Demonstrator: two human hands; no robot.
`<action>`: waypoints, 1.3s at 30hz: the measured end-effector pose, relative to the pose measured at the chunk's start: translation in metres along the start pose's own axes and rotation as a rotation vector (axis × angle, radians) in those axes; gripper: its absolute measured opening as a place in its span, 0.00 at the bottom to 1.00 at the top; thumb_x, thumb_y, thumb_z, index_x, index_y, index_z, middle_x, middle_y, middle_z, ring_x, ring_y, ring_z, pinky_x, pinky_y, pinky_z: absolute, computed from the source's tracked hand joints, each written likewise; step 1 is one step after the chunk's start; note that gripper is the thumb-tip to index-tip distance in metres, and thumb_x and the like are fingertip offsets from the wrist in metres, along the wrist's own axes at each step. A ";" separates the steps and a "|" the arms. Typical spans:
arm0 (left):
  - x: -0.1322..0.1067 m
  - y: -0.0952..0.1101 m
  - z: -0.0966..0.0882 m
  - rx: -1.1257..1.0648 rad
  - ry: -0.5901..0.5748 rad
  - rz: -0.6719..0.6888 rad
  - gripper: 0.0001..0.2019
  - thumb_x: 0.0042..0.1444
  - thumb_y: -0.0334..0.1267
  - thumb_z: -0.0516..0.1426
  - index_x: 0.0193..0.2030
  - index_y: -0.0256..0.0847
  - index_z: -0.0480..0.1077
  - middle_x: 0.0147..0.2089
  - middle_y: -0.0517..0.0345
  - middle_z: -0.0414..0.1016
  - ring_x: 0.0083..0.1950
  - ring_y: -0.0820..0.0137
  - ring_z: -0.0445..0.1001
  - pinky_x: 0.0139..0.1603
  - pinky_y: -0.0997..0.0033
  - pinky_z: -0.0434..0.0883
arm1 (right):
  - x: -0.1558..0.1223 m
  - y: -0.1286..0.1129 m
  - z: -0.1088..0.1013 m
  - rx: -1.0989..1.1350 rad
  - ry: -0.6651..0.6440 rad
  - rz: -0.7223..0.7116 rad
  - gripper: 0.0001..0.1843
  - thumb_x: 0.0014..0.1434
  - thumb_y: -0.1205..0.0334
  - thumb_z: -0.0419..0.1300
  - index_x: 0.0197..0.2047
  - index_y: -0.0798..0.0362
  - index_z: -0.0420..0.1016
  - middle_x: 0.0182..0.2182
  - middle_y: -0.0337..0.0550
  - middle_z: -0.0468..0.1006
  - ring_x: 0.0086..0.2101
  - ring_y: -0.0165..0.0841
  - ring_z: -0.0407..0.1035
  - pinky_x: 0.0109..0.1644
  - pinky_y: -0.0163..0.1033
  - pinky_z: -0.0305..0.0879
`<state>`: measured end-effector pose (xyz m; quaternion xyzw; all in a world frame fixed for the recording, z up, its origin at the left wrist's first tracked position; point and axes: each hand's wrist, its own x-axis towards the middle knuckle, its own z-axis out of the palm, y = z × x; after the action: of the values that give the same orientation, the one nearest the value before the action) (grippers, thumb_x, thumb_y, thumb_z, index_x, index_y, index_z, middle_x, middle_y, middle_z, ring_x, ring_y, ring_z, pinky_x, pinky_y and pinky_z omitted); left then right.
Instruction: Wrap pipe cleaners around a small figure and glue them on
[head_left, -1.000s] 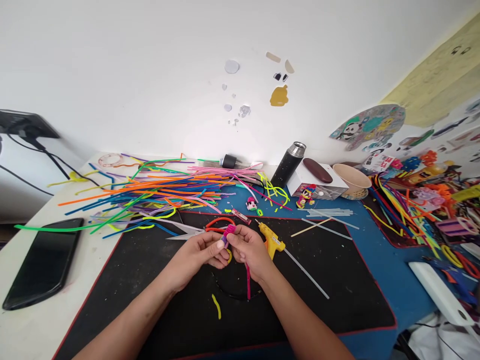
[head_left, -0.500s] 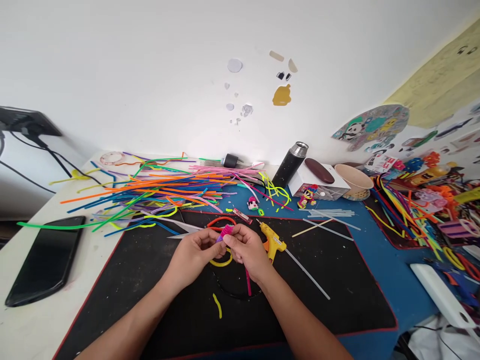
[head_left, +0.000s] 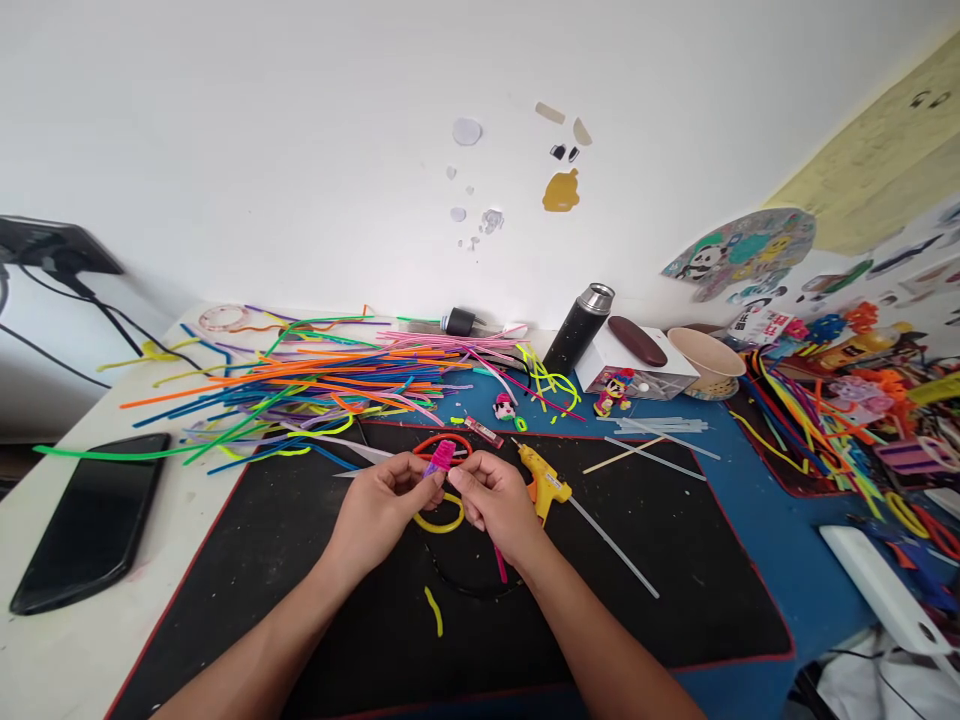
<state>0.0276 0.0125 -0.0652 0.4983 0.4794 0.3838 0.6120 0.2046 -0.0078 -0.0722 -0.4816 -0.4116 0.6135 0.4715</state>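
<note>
Between thumb and fingers of my left hand (head_left: 379, 510) is a small coiled pink and purple pipe cleaner piece (head_left: 443, 455), its pink end pointing up. Close beside it, my right hand (head_left: 501, 505) is pinched on a magenta pipe cleaner (head_left: 501, 566), whose tail hangs out below the palm. Whether this strand joins the coil is hidden by the fingers. Behind my hands lie scissors with a red and a yellow handle loop (head_left: 441, 518), partly covered. A yellow glue gun (head_left: 546, 478) with a glue stick in its back lies just right of my right hand.
A short yellow pipe cleaner (head_left: 434, 612) lies on the black mat (head_left: 637, 610). Many coloured pipe cleaners (head_left: 322, 375) are heaped at the back left. A black flask (head_left: 579, 330), small figures (head_left: 613, 393) and loose glue sticks (head_left: 667, 426) stand or lie behind. A phone (head_left: 94, 520) is at left.
The pink and purple coil has tilted more upright and shows more above my fingers. My right fingertips have slid slightly off it, and my left hand has shifted a little left.
</note>
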 end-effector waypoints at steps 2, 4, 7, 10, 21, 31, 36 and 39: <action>0.000 0.001 0.000 -0.016 0.004 -0.015 0.19 0.51 0.56 0.70 0.32 0.41 0.79 0.28 0.56 0.82 0.31 0.65 0.79 0.36 0.69 0.75 | 0.000 0.000 0.000 -0.001 0.001 -0.006 0.21 0.58 0.42 0.70 0.31 0.51 0.71 0.12 0.24 0.61 0.13 0.22 0.49 0.18 0.31 0.45; 0.001 0.000 0.001 -0.040 -0.008 -0.033 0.19 0.50 0.56 0.70 0.32 0.40 0.79 0.27 0.56 0.83 0.30 0.65 0.79 0.36 0.69 0.75 | 0.000 0.000 0.000 0.001 0.000 -0.010 0.22 0.58 0.42 0.70 0.31 0.51 0.71 0.12 0.24 0.61 0.13 0.22 0.49 0.18 0.31 0.45; 0.001 -0.002 0.001 -0.101 -0.041 -0.059 0.18 0.51 0.54 0.71 0.33 0.40 0.79 0.28 0.55 0.83 0.30 0.66 0.80 0.36 0.69 0.76 | -0.001 0.001 -0.001 0.014 -0.003 -0.003 0.22 0.58 0.43 0.70 0.30 0.51 0.71 0.11 0.24 0.61 0.13 0.22 0.49 0.18 0.31 0.46; 0.001 -0.004 0.002 -0.161 -0.068 -0.069 0.17 0.51 0.53 0.72 0.33 0.40 0.79 0.29 0.55 0.84 0.30 0.67 0.79 0.36 0.70 0.76 | -0.001 0.002 -0.002 0.036 -0.005 0.021 0.22 0.57 0.42 0.71 0.30 0.51 0.72 0.12 0.25 0.63 0.13 0.22 0.50 0.18 0.31 0.46; -0.001 0.010 0.003 -0.141 -0.190 -0.141 0.19 0.47 0.52 0.74 0.32 0.39 0.78 0.28 0.56 0.83 0.30 0.69 0.79 0.36 0.72 0.75 | -0.003 0.003 -0.007 0.070 -0.002 0.079 0.22 0.54 0.45 0.74 0.40 0.55 0.79 0.14 0.26 0.66 0.14 0.22 0.52 0.16 0.30 0.47; 0.004 0.005 -0.005 -0.152 -0.321 -0.214 0.22 0.51 0.56 0.71 0.33 0.36 0.81 0.30 0.51 0.83 0.31 0.67 0.79 0.36 0.71 0.76 | -0.003 0.000 -0.006 0.118 -0.083 0.082 0.22 0.57 0.47 0.73 0.46 0.56 0.82 0.13 0.24 0.62 0.13 0.21 0.48 0.17 0.30 0.46; 0.006 0.006 -0.008 -0.228 -0.243 -0.140 0.25 0.53 0.55 0.71 0.50 0.40 0.81 0.42 0.51 0.84 0.40 0.64 0.81 0.45 0.65 0.79 | -0.003 -0.002 -0.007 0.133 -0.098 0.078 0.20 0.56 0.48 0.74 0.42 0.56 0.82 0.12 0.24 0.62 0.12 0.20 0.48 0.17 0.31 0.44; 0.005 0.005 -0.009 -0.295 -0.288 -0.139 0.27 0.54 0.54 0.71 0.56 0.41 0.80 0.43 0.49 0.84 0.40 0.64 0.80 0.43 0.67 0.78 | -0.004 -0.003 -0.008 0.127 -0.093 0.090 0.20 0.56 0.48 0.74 0.41 0.56 0.82 0.12 0.24 0.63 0.12 0.21 0.49 0.17 0.31 0.43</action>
<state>0.0198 0.0206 -0.0617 0.4185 0.3589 0.3317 0.7655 0.2137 -0.0110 -0.0696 -0.4396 -0.3714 0.6806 0.4535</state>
